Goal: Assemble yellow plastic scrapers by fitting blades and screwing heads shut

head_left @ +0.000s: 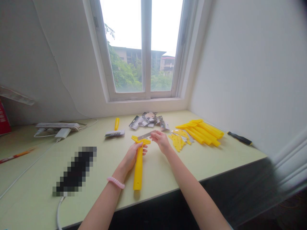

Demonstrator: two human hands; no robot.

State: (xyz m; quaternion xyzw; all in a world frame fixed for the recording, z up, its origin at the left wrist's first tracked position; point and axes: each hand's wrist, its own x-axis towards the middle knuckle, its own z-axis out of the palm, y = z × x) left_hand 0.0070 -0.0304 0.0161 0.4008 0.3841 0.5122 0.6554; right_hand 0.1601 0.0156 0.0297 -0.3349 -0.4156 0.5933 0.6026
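Above the worktop I've got the yellow handle: light, stiff, perhaps slick, I'd guess. Left hand wraps it below the winged head, a sound hold. Apart from it, the right hand pinches the thin metal blade by one end; probably springy, so mind those edges!

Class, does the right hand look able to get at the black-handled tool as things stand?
Probably, once it is freed: the right hand holds a metal blade, and yellow handles lie partly between, but the black-handled tool has its grip uncovered.
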